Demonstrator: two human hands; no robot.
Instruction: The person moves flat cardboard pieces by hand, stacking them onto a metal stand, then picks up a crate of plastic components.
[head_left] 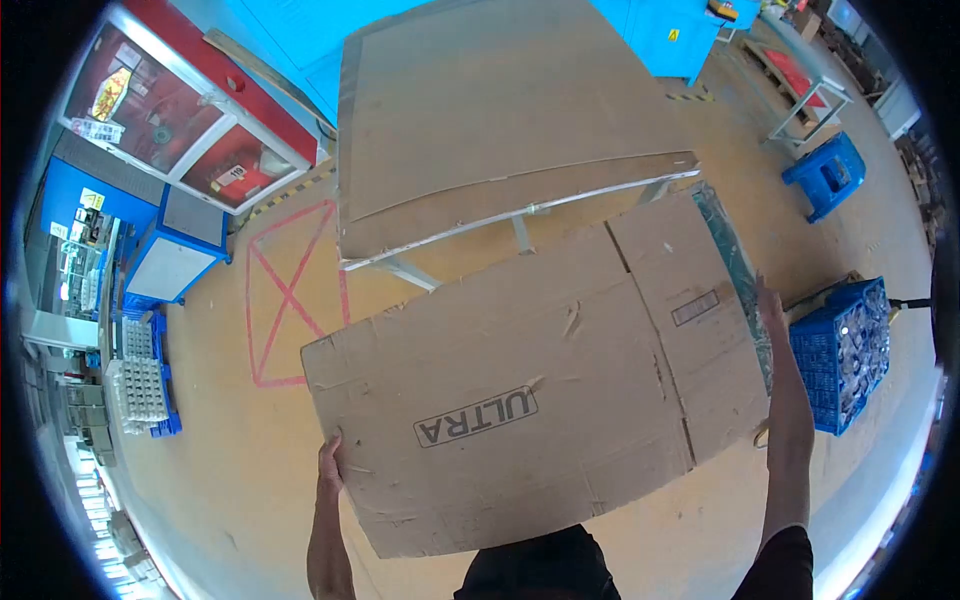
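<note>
Both hands grip the flat cardboard (pixel 520 390): left hand (pixel 329 462) at the near edge, right hand (pixel 772 310) at the far side. Light, stiff, bends easily; holding opposite edges seems best.

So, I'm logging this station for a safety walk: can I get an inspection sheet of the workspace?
Surface: table covered by a cardboard sheet.
Job's things: flattened carton marked ULTRA, held over the floor.
Clutter: blue crate of small items, blue stool.
Grippers: left hand grips the carton's near edge; right hand on its far side.
Cables: nothing seen.
Surroundings: red X on the floor, blue cabinets.
</note>
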